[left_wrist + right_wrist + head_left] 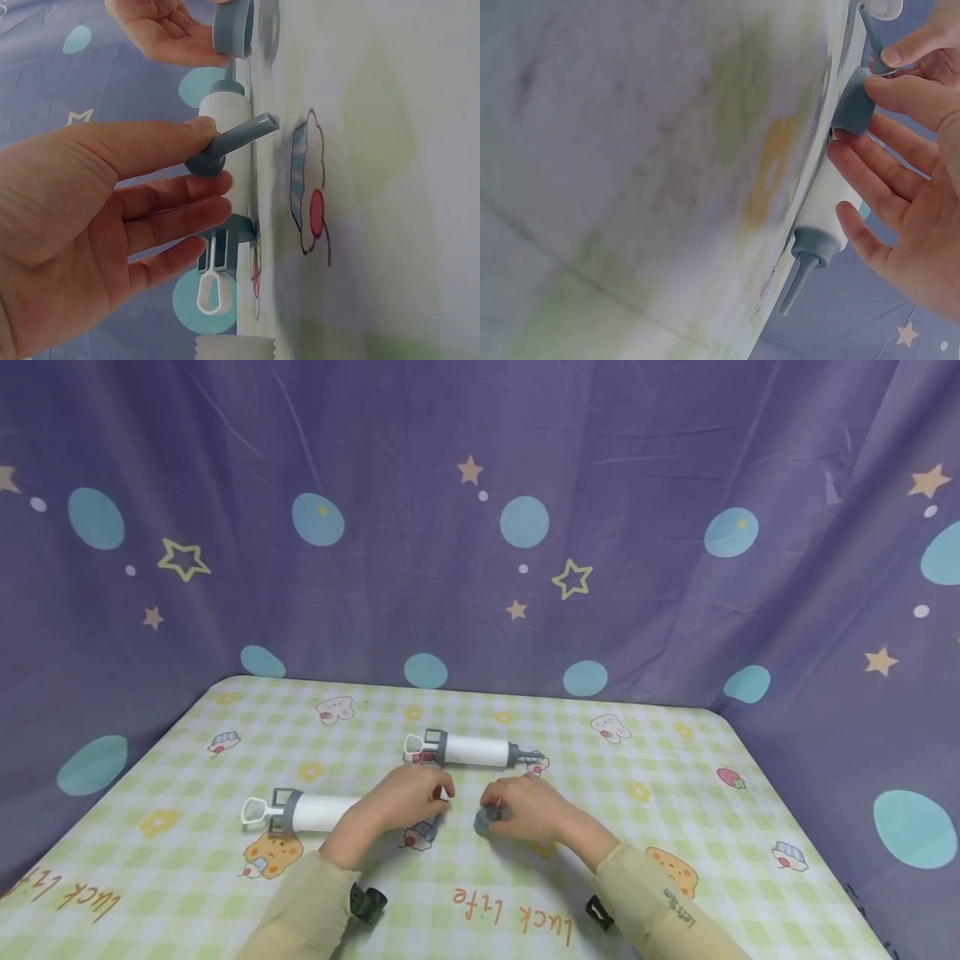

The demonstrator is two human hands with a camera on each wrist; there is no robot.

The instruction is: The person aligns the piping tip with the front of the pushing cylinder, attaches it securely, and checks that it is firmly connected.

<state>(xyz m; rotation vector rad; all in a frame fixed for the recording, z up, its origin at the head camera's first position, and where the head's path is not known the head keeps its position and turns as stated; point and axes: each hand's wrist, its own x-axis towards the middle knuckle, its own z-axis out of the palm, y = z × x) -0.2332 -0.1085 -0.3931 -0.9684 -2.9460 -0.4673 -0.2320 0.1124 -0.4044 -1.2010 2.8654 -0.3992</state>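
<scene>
Thumb and fingertips of my left hand [408,797] pinch a slim grey nozzle [244,135], its narrow tip pointing toward the tabletop in the left wrist view. My right hand [532,810] holds a short grey ring-shaped cap [855,105] between thumb and fingers, close to the table. The two parts are apart. Left of my left hand lies a caulking gun [322,812] with a white barrel, grey frame and looped white handle; my forearm hides its front in the head view. A bare white threaded end [235,346] shows at the left wrist view's bottom edge.
Beyond both hands lies a second white caulking gun [476,751] with its grey nozzle fitted, pointing right. A green checked cloth [480,877] covers the table. Behind it hangs a purple curtain [420,602] with stars and ovals.
</scene>
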